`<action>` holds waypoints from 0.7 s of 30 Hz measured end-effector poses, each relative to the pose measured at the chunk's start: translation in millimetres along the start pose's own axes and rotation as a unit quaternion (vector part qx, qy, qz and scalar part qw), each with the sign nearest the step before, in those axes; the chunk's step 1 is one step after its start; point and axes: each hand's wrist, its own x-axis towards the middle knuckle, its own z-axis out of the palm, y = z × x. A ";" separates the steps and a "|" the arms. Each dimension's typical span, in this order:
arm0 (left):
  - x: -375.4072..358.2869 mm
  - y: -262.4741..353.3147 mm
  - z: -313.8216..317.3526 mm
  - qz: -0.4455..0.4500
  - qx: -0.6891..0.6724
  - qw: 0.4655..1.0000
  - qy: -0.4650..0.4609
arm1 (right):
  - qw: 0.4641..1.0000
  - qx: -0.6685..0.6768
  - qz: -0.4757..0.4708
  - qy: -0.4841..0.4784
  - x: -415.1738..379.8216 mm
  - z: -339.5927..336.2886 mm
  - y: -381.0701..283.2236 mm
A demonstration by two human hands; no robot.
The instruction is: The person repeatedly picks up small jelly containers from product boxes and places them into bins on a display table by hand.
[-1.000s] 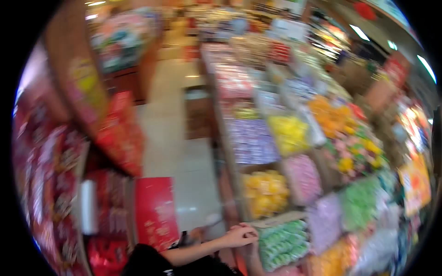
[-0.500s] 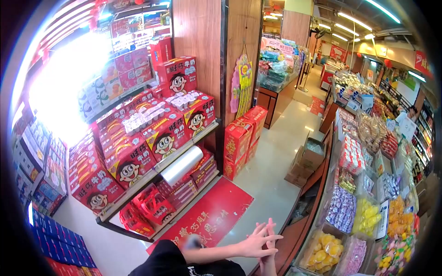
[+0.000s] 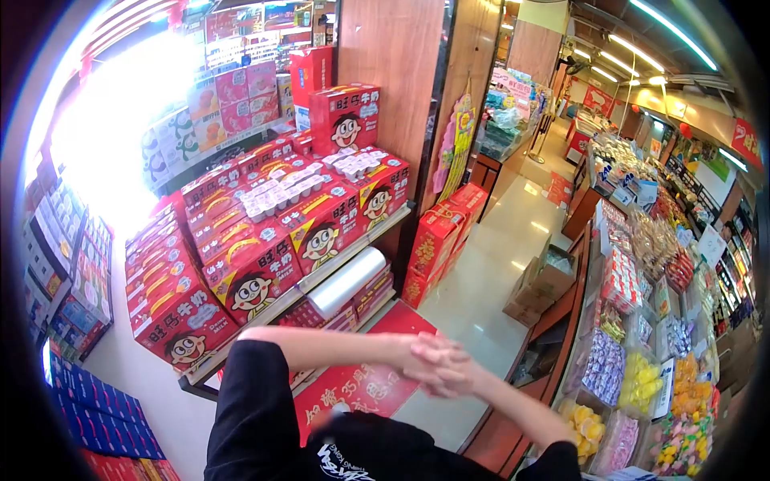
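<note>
- Fingers of my 2 hands are laced and folded into each other, slightly blurred; I see nothing pinched between them.
- My left hand and right hand hold only each other, out in front of my dark shirt, elbows bent wide.
- As I judge it, the step is just this clasp, with no goods touched. Taking hold of anything would first call for unlacing the fingers and drawing the hands apart.
- Under the clasp lies a red mat with gold lettering, 35 among it, on pale shiny floor tiles.
- Left of my hands, a roll of film sits on the lower shelf, under red milk cartons topped with small white cups.
- Right of them, well apart, run bins of purple-wrapped sweets, yellow sweets and orange ones.
- Farther out, cardboard boxes stand by the counter, and red gift boxes by a wood-faced pillar.
- Ceiling tubes light the aisle; glare whites out the far left.
</note>
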 end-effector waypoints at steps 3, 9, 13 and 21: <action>-22.4 -39.1 -45.9 0.037 0.127 0.991 -0.031 | 0.988 -0.118 -0.098 -0.003 44.7 2.2 62.5; -64.0 -111.9 -148.7 0.053 0.290 0.954 -0.052 | 0.918 -0.335 -0.212 0.007 167.9 -28.7 149.8; -102.9 -147.6 -221.4 0.037 0.359 0.931 -0.053 | 0.874 -0.428 -0.225 -0.041 243.6 -21.7 233.3; -215.3 -160.4 -377.7 -0.002 0.478 0.877 -0.056 | 0.885 -0.399 -0.239 0.022 472.8 -54.7 201.0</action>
